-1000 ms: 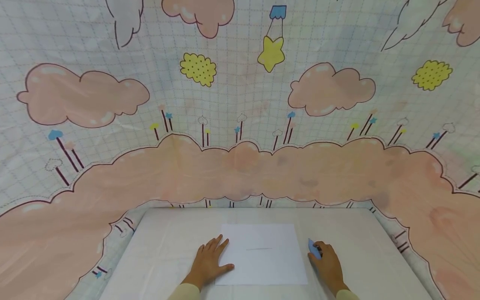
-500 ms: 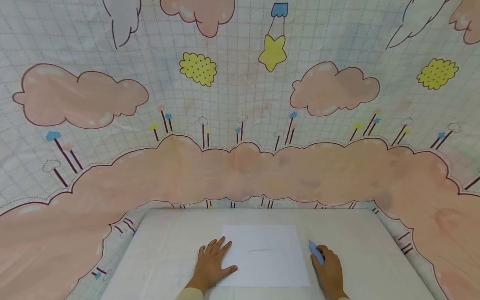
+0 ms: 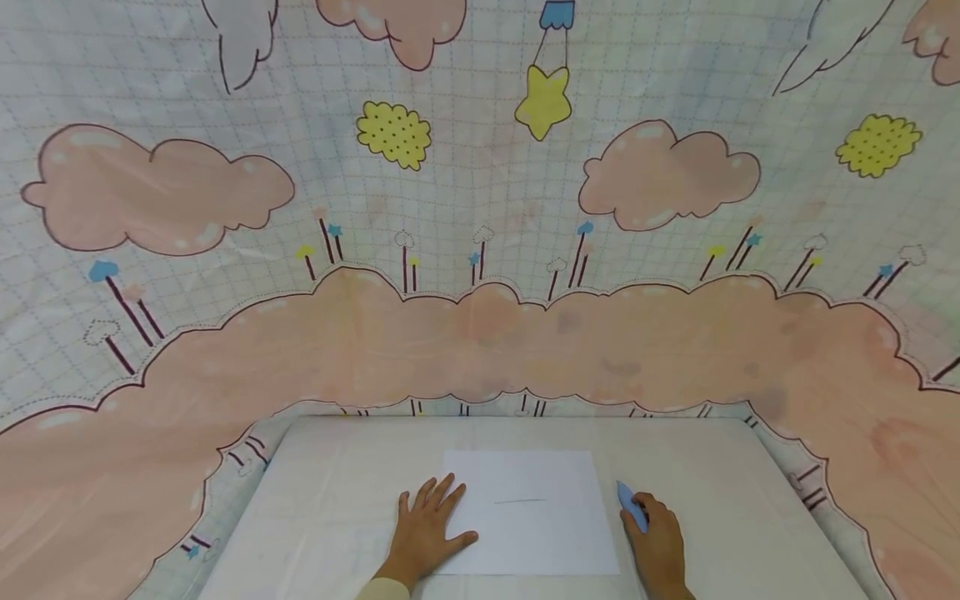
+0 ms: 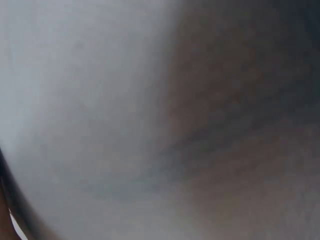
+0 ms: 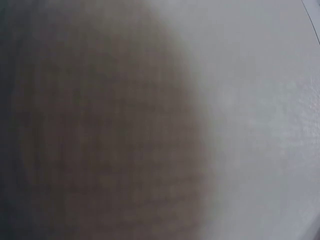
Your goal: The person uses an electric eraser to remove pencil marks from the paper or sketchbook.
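The right hand (image 3: pixel 658 540) pinches a blue object (image 3: pixel 630 505) jutting forward; the left hand (image 3: pixel 426 530) lies spread on paper (image 3: pixel 540 533).

Head camera: above tabletop (image 3: pixel 322 483), facing forward, down. Wrist cameras: close-up, mostly blurred; right shares pale tabletop with head.

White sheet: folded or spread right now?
Spread flat: the head view shows the white sheet lying on the table, no flap turned over, the left hand on its left edge.
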A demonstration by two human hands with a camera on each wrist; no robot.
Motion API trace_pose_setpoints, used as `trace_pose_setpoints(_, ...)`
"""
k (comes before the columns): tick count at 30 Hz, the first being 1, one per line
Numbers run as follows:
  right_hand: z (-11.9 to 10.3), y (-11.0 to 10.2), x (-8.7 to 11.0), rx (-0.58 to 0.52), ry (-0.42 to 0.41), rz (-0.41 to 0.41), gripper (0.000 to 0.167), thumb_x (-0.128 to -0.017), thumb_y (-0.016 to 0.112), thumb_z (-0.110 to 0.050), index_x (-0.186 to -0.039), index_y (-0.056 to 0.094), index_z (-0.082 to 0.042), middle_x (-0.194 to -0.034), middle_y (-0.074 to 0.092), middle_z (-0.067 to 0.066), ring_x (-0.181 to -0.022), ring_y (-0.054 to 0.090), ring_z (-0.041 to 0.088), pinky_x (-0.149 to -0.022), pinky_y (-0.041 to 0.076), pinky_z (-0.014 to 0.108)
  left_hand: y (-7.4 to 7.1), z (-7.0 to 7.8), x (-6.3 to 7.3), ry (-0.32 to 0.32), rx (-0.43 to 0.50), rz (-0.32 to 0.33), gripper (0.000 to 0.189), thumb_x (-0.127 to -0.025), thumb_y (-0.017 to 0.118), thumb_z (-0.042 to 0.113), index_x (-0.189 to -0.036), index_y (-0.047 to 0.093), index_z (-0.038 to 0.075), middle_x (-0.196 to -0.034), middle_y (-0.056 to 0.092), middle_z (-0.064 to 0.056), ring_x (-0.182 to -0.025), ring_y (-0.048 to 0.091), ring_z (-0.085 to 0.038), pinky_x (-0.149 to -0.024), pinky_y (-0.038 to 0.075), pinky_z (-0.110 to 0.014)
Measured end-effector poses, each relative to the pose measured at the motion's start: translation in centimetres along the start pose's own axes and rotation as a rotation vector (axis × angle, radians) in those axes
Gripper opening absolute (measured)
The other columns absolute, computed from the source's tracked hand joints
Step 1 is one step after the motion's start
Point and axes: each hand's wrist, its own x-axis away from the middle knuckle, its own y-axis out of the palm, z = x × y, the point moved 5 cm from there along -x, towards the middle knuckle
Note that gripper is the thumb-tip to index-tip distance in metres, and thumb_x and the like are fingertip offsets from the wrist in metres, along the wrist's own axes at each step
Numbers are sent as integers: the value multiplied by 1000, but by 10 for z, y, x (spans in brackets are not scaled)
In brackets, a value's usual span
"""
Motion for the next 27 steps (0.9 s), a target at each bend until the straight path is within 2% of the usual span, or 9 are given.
trace_pose_setpoints(6,-2,0,1,11,8,8,30,-88,72,-16,-113,63,-1,-107,69,16,-96,63,35,-82,52,51,2,0,1,-2,-18,4,83,-82,44,82,-145,49,28,-155,41,2,-141,36,-30,-106,29,-70)
trace_pose_setpoints(13,-3,-2,1,18,36,-3,31,-89,71,-18,-115,63,-2,-109,69,16,-98,63,36,-84,52,52,0,9,-5,35,-11,83,81,-82,48,80,-143,51,26,-153,43,1,-139,38,-29,-106,31,-67)
trace_pose_setpoints(20,-5,-3,1,11,35,11,31,-89,73,-18,-114,64,-2,-107,70,16,-96,63,35,-82,52,52,0,21,-15,86,37,46,82,-82,50,78,-144,51,23,-154,43,-3,-138,40,-31,-106,34,-65)
trace_pose_setpoints(27,-3,-2,0,3,59,-11,33,-88,73,-17,-115,63,-2,-111,69,18,-99,63,36,-84,52,53,9,20,-16,89,-7,29,83,-83,45,80,-144,50,25,-154,43,-1,-139,40,-29,-109,33,-61)
